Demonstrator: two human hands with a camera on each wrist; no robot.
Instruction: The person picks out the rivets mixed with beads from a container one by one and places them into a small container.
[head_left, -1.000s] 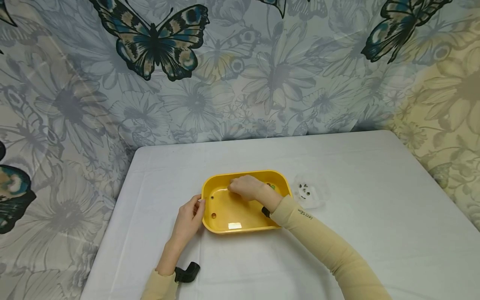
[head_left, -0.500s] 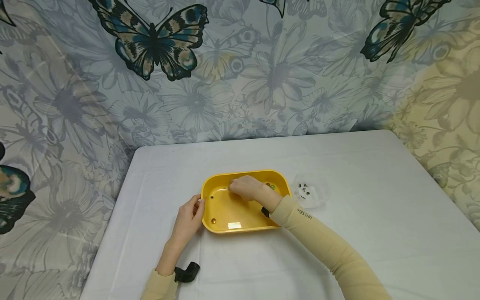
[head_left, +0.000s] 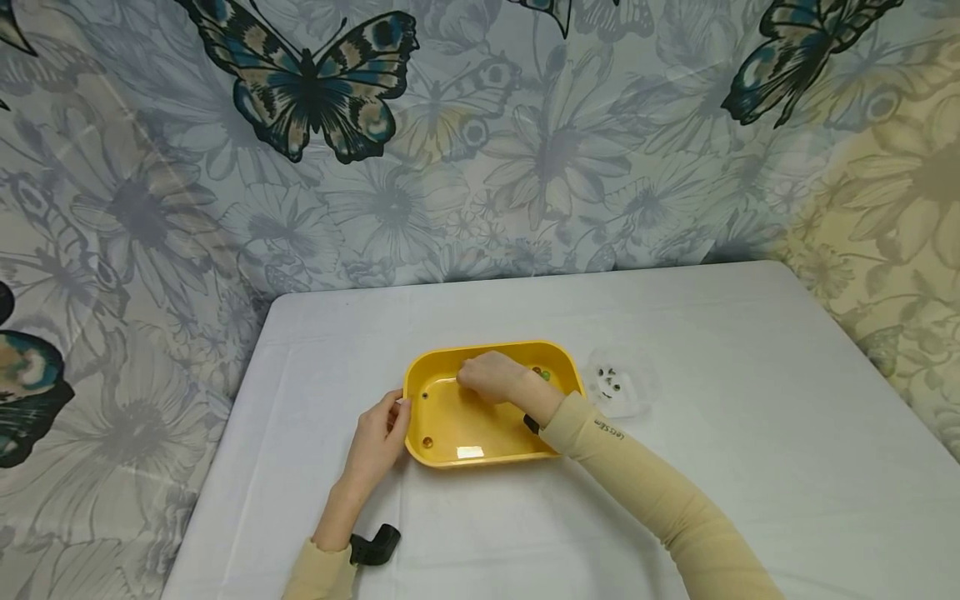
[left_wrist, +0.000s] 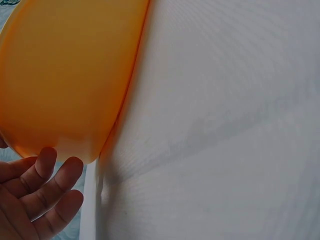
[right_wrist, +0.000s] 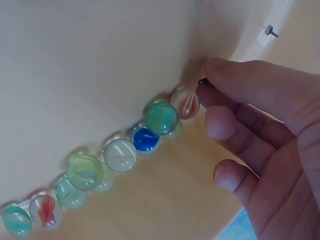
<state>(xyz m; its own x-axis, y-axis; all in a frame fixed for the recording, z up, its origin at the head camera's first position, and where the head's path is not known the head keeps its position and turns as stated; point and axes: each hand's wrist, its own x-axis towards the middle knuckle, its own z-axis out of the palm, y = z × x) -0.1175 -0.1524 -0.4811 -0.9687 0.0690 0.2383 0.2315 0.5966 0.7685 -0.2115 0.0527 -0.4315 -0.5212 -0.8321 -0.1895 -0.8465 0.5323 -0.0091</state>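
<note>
My left hand [head_left: 378,437] holds the left rim of the yellow tray [head_left: 480,461] between thumb and index finger. In the left wrist view, its other fingers [left_wrist: 52,195] are loosely bent beside the tray's outer wall. My right hand [head_left: 495,377] reaches down inside the tray by the far wall. Between its thumb and index finger a small dark screw [right_wrist: 202,81] is pinched, mostly covered by the fingertips. Another small screw [right_wrist: 270,32] lies in the tray beyond the thumb. A striped red marble [right_wrist: 186,104] and a green marble [right_wrist: 161,118] sit close to the fingertips.
Several more glass marbles, among them a yellow-green one [right_wrist: 84,172], line the tray wall. A brown marble [head_left: 427,442] lies in the tray's near left corner. Right of the tray stands a clear plastic container [head_left: 626,402] with several small dark pieces.
The brown marble has rolled a little toward the near left corner of the tray. Both hands have kept their places.
</note>
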